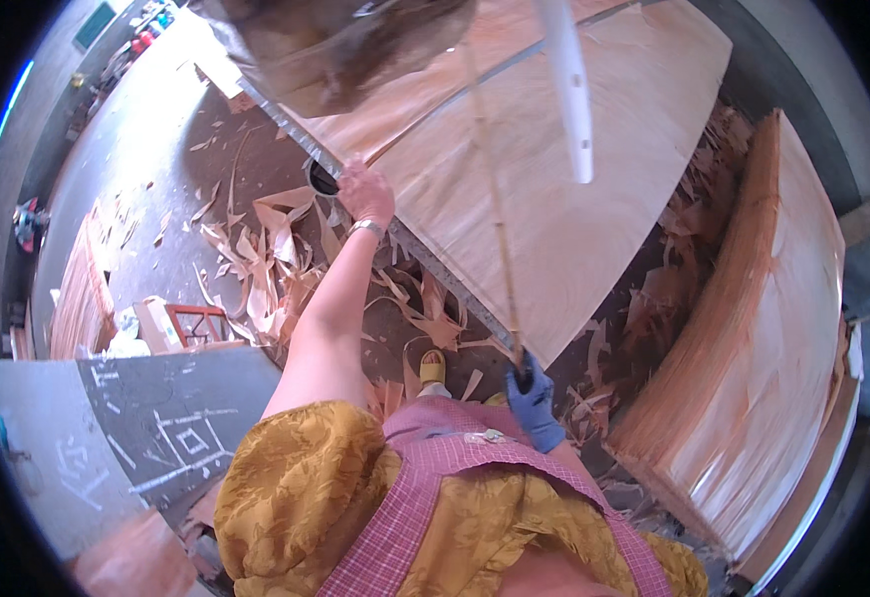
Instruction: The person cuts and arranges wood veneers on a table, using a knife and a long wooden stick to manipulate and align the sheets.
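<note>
A broad, pale wood veneer sheet (574, 219) lies across a work table with a metal front edge (445, 274). At that edge, toward the left, my bare left hand (367, 194) has its fingers closed on the veneer's border; the fingertips are partly hidden. My right hand (533, 406), in a blue glove, is wrapped round the lower end of a thin bamboo stick (496, 214). The stick slants up and away over the sheet, and its far end passes behind a brown, plastic-wrapped object (340, 50) hanging at the top.
A tall veneer stack (744, 368) stands at the right. Torn veneer scraps (271, 254) litter the floor by my feet and under the table edge. A white bar (571, 99) hangs over the sheet. At left are a grey chalk-marked panel (156, 418) and another veneer stack (82, 289).
</note>
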A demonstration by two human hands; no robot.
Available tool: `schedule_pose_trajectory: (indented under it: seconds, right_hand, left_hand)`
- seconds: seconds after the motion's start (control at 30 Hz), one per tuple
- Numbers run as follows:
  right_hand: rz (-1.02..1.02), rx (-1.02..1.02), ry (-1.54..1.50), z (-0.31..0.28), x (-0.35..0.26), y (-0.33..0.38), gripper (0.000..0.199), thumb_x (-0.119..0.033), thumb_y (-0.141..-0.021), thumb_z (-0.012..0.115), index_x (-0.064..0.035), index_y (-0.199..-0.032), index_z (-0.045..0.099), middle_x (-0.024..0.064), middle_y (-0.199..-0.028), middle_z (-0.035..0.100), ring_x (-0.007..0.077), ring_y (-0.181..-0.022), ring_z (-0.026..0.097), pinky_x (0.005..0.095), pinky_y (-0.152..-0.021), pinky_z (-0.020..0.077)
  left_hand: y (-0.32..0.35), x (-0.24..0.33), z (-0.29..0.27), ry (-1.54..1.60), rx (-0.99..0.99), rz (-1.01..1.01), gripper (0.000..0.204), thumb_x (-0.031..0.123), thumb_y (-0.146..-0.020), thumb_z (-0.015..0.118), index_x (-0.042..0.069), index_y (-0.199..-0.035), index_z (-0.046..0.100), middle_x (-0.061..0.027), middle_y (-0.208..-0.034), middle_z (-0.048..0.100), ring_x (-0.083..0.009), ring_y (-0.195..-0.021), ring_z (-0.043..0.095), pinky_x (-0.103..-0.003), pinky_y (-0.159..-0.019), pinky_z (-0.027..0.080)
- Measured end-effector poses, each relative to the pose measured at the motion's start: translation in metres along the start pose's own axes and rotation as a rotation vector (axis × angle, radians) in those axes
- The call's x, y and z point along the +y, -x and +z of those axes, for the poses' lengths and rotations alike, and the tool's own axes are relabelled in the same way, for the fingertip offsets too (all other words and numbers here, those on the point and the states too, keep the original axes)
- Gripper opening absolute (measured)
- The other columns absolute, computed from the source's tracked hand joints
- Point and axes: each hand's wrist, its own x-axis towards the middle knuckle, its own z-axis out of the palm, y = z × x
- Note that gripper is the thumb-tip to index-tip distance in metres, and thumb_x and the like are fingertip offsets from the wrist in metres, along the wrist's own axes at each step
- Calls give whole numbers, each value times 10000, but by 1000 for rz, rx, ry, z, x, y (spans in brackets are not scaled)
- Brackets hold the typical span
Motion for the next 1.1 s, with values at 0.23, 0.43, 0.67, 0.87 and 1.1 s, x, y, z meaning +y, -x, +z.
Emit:
schedule_pose_trajectory:
  seconds: [0.23,0.43,0.67,0.87,1.1]
  right_hand:
    - [-164,-246,19,77,-9,25,527,-141,-832,675,-27,-1319,508,216,-949,668,352,-820,680,387,-701,538]
    - [-156,-208,98,124,3,57,499,-287,-879,647,-70,-1312,526,199,-857,675,369,-758,665,456,-667,528]
    - [-193,-146,98,205,-9,118,490,-346,-890,633,-115,-1309,527,141,-775,666,334,-719,663,431,-607,511]
    - [-80,-146,154,242,-14,160,512,-341,-886,629,-134,-1338,505,149,-946,686,341,-743,669,428,-622,526]
    - [183,97,147,249,-33,142,538,-336,-874,624,-133,-1358,504,142,-982,694,354,-852,673,440,-704,539]
  left_hand:
    - [-7,-24,-42,273,-61,441,628,-44,-807,537,103,-1407,421,-163,-1349,466,-362,-1232,470,-452,-992,411]
    - [-42,-44,-17,145,252,582,559,-15,-835,489,72,-1384,431,-185,-1273,527,-356,-1213,486,-449,-1005,403]
    - [-42,-52,39,-224,-321,381,608,186,-847,565,-40,-1384,390,-187,-1369,492,-331,-1323,408,-437,-1057,358]
    - [-41,-18,20,-194,-411,396,365,249,-823,617,15,-1100,656,-170,-1155,649,-269,-1132,592,-440,-970,428]
    - [-26,109,-72,816,-938,304,284,215,-817,734,-5,-989,676,-59,-886,678,-118,-753,665,-271,-583,571]
